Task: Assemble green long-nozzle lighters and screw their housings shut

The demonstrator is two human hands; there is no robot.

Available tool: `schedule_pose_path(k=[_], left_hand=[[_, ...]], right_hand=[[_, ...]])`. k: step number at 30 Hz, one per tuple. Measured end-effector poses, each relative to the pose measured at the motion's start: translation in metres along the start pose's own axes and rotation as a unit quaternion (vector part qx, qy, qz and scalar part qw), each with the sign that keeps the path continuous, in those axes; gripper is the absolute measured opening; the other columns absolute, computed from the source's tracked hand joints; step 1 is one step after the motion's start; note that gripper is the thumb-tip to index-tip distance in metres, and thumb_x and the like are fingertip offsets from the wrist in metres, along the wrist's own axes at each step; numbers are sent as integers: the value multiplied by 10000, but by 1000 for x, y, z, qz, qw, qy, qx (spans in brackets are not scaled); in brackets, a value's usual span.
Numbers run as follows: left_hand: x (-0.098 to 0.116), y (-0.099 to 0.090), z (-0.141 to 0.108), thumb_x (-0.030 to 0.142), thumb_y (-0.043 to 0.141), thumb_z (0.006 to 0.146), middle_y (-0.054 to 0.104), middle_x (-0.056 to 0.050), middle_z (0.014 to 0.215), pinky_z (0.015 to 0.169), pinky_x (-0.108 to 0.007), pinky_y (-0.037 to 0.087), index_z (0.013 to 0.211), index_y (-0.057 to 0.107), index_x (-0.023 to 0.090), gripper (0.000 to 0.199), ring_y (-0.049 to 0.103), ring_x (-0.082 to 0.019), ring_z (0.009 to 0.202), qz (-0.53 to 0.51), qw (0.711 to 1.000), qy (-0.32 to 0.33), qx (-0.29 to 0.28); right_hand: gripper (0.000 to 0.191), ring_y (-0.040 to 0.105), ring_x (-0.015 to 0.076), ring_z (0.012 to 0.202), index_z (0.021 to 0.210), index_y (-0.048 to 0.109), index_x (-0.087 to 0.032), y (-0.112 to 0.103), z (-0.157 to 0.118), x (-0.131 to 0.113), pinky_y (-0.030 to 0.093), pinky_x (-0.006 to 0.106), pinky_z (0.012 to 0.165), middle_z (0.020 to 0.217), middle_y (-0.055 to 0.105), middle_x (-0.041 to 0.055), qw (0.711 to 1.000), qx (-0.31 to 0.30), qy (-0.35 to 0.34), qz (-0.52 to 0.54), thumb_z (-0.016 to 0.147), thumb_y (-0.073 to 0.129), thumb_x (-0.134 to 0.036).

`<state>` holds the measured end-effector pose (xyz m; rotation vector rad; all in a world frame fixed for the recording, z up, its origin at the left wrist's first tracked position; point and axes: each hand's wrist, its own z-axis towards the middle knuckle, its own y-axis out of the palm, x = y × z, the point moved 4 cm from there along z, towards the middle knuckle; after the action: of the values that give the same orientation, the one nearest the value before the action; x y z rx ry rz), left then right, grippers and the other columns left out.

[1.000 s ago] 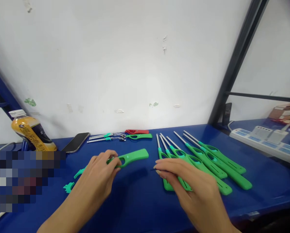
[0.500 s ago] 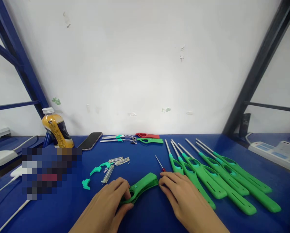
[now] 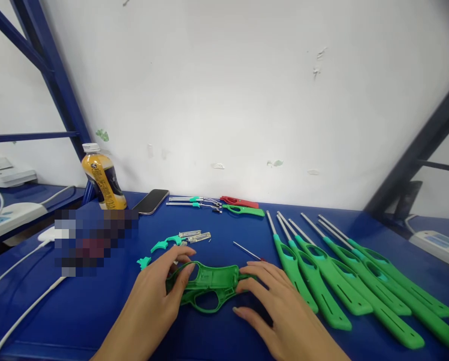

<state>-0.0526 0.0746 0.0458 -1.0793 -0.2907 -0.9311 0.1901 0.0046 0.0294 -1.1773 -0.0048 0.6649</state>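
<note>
My left hand [image 3: 152, 293] is closed around one end of a green lighter casing half [image 3: 219, 277], its hollow inner side facing me. Just below it, nearer me, is a second green casing half [image 3: 206, 310] with an oval finger loop; the two overlap or touch. My right hand [image 3: 282, 306] is at the right end of these shells, fingertips on the green plastic and thumb held apart. Behind the right hand lies a small screwdriver [image 3: 247, 249], its red handle partly hidden. Teal triggers [image 3: 159, 245] and clear lighter tanks [image 3: 199, 236] lie beyond my left hand.
Several green long-nosed lighters [image 3: 333, 281] lie fanned out on the right. Along the wall are metal lighter tubes with wires [image 3: 186, 204], a red casing [image 3: 243, 202], a green casing [image 3: 245, 210] and a phone [image 3: 151, 201]. A yellow bottle [image 3: 104, 178] and white cables [image 3: 24, 311] are at left.
The casing, earlier outer side up in my left hand, is now turned to show its inside, with two halves visible. My right fingertips have come onto its right end. The view has shifted.
</note>
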Motion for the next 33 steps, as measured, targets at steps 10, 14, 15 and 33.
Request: schedule_pose_path(k=[10, 14, 15, 33], left_hand=[[-2, 11, -3, 273, 445, 1100, 782, -52, 1023, 712, -302, 637, 1076, 758, 267, 314, 788, -214, 864, 34, 998, 57, -12], [-4, 25, -11, 239, 395, 1124, 780, -74, 1100, 812, -349, 656, 1153, 752, 257, 359, 792, -233, 954, 73, 993, 84, -32], [-3, 27, -12, 237, 391, 1129, 779, -84, 1134, 840, -377, 658, 1168, 751, 255, 363, 787, -248, 986, 88, 991, 89, -38], [-69, 41, 181, 390, 745, 1078, 694, -119, 1419, 985, -512, 648, 1414, 671, 192, 397, 732, -292, 1184, 365, 901, 121, -201]], right_hand=[[148, 729, 254, 1085, 1017, 653, -277, -2, 0, 4, 506, 618, 1215, 1106, 725, 6, 996, -66, 27, 50, 1040, 735, -156], [153, 721, 261, 1136, 1024, 660, -286, -5, -2, 3, 539, 579, 1174, 1137, 720, 7, 994, -78, 40, 64, 1041, 740, -157], [153, 719, 263, 1148, 1033, 663, -289, -6, -3, 3, 537, 580, 1178, 1146, 720, 8, 994, -80, 42, 66, 1040, 742, -158], [143, 703, 250, 1145, 1038, 666, -296, -3, -1, 4, 417, 628, 1291, 1145, 710, -17, 992, -50, 59, 99, 1025, 784, -216]])
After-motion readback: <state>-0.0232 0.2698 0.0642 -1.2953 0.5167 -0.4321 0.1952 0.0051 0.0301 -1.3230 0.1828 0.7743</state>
